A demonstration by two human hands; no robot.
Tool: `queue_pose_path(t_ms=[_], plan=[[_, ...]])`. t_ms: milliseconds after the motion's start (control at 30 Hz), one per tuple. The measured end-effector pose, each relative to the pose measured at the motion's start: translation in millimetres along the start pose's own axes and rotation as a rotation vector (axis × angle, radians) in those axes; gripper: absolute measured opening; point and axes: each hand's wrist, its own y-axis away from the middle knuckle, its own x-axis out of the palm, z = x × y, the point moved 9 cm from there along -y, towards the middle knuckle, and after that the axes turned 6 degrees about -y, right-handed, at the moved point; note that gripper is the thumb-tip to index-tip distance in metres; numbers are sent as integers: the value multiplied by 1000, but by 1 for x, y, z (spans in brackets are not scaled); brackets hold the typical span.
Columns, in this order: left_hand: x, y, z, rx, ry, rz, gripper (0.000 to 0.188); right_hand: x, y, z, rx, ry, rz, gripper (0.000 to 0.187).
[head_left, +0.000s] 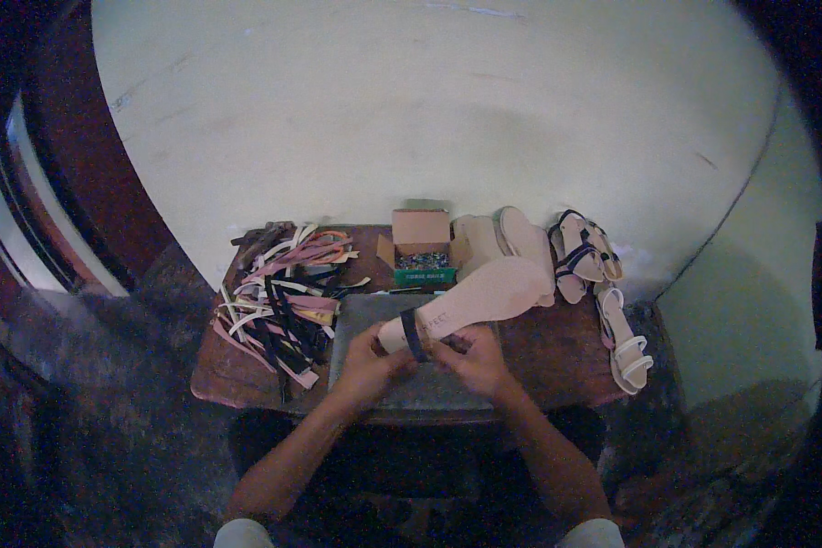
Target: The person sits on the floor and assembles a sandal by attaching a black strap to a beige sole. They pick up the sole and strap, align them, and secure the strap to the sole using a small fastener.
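One pale sandal sole (489, 297) is held above the grey slab (411, 391) on the surface (548, 365): the left hand (367, 370) has its fingers closed round the narrow end, probably for support, while the right hand (477, 362) has its fingers pinched at the dark strap (416, 335), apparently keeping it snug; loose straps (288, 306) lie leftward, seemingly for easy reach

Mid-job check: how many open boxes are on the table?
1. The open box stands toward the back of the table, beyond the held sole, between the strap pile and the upright beige soles. Those soles could hide another.
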Motion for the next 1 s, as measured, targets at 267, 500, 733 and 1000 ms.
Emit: queue_pose_path(t_ms=[267, 500, 733, 1000], plan=[[-10, -8, -11, 294, -20, -168, 37, 0, -2, -3, -152, -1, -35, 19], [-18, -7, -13, 337, -35, -294, 40, 25, 8, 17, -94, -51, 32, 24], [-15, -7, 3, 264, -244, -221, 37, 6, 2, 17, -278, 241, -156, 24], [-21, 4, -13, 114, -958, -24, 60, 6, 0, 12, -140, 545, -44, 32]])
